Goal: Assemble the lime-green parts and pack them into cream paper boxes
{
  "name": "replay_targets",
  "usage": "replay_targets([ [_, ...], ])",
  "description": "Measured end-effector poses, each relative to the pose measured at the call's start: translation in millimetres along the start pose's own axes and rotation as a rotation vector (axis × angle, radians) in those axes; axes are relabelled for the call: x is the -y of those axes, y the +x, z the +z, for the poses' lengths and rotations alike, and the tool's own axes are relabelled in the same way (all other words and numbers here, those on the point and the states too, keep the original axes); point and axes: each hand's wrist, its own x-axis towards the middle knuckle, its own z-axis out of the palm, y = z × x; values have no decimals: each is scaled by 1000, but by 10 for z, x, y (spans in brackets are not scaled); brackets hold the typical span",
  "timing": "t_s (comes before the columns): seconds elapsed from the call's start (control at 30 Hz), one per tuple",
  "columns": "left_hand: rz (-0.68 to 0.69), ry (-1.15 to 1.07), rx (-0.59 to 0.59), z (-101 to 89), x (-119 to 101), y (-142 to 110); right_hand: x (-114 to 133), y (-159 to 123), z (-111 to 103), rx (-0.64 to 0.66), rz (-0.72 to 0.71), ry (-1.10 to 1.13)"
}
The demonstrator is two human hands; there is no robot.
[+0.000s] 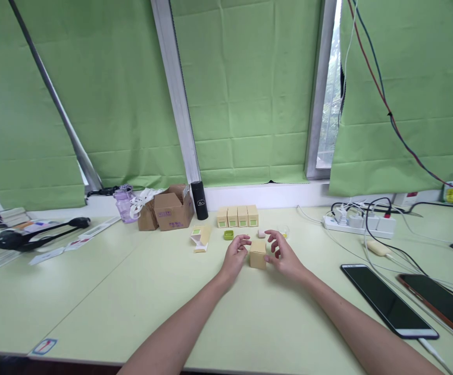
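Observation:
A small tan carton (258, 254) stands on the pale green table (140, 291) between my two hands. My left hand (236, 255) hovers just left of it, fingers curled and apart, holding nothing. My right hand (283, 253) is just right of the carton, fingers spread and loosely bent, also with nothing in it. Neither hand clearly touches the carton. Behind it stands a row of several matching small cartons (237, 216) with green labels. A small green cap (228, 235), a pink piece (261, 233) and an unfolded carton (200, 238) lie close by.
A brown cardboard box (174, 210), a purple bottle (124, 203) and a black cylinder (199, 200) stand at the back. A power strip (357, 223) with cables is at the right. Two phones (388, 300) lie at the near right. A black tool (35, 234) rests at the left.

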Motion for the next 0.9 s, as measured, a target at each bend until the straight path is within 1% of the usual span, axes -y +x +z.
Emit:
replay_targets([
  [0.1, 19, 46, -51, -15, 14, 14, -73, 39, -22, -66, 66, -47],
  [0.2, 3, 115, -131, -48, 25, 16, -167, 78, -40, -138, 156, -129],
  [0.33, -18, 178, -201, -88, 35, 21, -271, 109, -44, -155, 177, -168],
  [0.47, -53, 221, -198, -81, 53, 31, -273, 101, -4, -120, 144, -121],
  [0.53, -70, 220, -178, -63, 70, 31, -254, 92, 22, -105, 111, -78],
  [0.67, -97, 208, -132, -48, 97, 26, -268, 95, 32, -127, 100, -1],
  [0.8, -96, 231, -182, -83, 55, 28, -344, 123, -4, -185, 151, 7],
  [0.9, -108, 243, -205, -115, -5, 31, -364, 132, -25, -157, 162, 14],
])
